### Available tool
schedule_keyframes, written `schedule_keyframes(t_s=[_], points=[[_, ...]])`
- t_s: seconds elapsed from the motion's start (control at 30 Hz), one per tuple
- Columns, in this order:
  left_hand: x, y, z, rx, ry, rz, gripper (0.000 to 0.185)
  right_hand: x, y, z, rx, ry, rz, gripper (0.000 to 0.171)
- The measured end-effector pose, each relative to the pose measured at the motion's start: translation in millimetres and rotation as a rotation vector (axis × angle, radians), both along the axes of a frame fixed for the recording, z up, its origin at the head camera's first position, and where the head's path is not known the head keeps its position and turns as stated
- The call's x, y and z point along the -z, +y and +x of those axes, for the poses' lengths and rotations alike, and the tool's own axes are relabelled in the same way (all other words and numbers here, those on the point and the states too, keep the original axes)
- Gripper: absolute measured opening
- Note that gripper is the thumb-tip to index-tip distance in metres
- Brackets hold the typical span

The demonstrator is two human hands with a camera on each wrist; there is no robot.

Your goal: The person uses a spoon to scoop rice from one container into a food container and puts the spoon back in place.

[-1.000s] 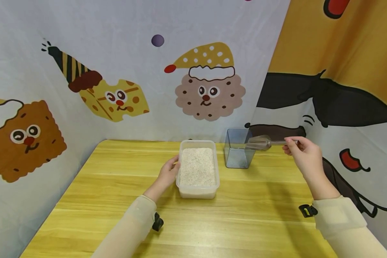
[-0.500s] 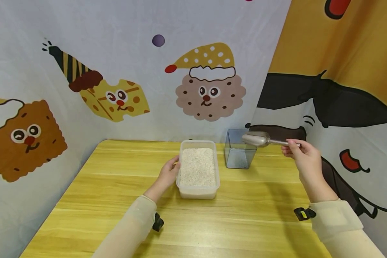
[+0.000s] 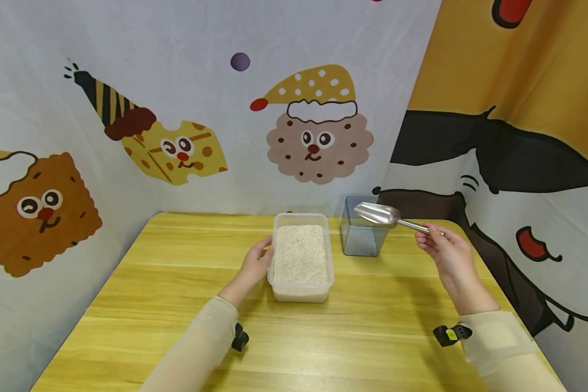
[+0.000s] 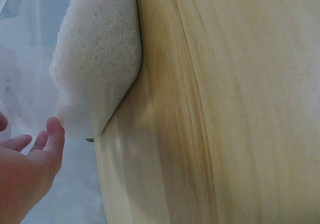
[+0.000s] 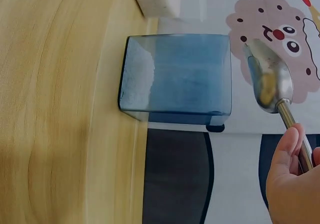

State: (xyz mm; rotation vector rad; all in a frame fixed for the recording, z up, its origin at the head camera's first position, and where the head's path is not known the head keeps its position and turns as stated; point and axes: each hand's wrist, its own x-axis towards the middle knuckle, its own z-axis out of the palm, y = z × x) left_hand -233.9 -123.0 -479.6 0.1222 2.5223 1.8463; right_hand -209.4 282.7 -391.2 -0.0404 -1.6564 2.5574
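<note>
The left hand (image 3: 256, 263), its grip loosely apart, touches a tub (image 3: 301, 294) of rice (image 3: 301, 253) on the bench (image 3: 176, 272) — then a blue box (image 3: 356, 234), a scoop (image 3: 378, 214) above its rim — handle clamped in the right hand's (image 3: 452, 263) grip.

Yellowish wood table (image 3: 186, 267); white cloth (image 3: 176, 38) beyond, printed with cheese wedge (image 3: 149, 158), round cookie (image 3: 294, 152), brown biscuit (image 3: 73, 201).

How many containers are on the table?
2: the translucent tub, touched by the left hand, and the bluish container to the tub's right, nearer the right hand. No others show.
</note>
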Motion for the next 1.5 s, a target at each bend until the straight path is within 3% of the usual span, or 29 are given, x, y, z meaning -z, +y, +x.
schedule_keyframes(t_s=[0.17,0.53,0.8,0.97,1.23,1.5], points=[[-0.5,0,0.2,-0.002,0.0,0.006,0.043,-0.3,-12,1.2,0.026,0.028,0.048,0.014],[-1.3,1,0.8,0.006,0.003,0.005,0.044,7.7,-49,3.7,0.025,0.13,0.264,0.029],[-32.0,4,16.3,0.033,-0.022,0.013,0.045,20.4,-73,0.3,0.004,0.165,0.457,0.04],[-38.2,4,20.7,0.036,-0.023,0.006,0.045,21.6,-90,-0.3,0.017,0.188,0.616,0.031],[-2.1,1,1.7,-0.005,0.001,-0.014,0.044,28.5,-108,-1.7,0.094,0.38,1.005,0.021],[-1.3,0,0.9,-0.008,-0.015,-0.007,0.045,29.4,-118,-4.5,0.123,0.574,1.277,0.017]])
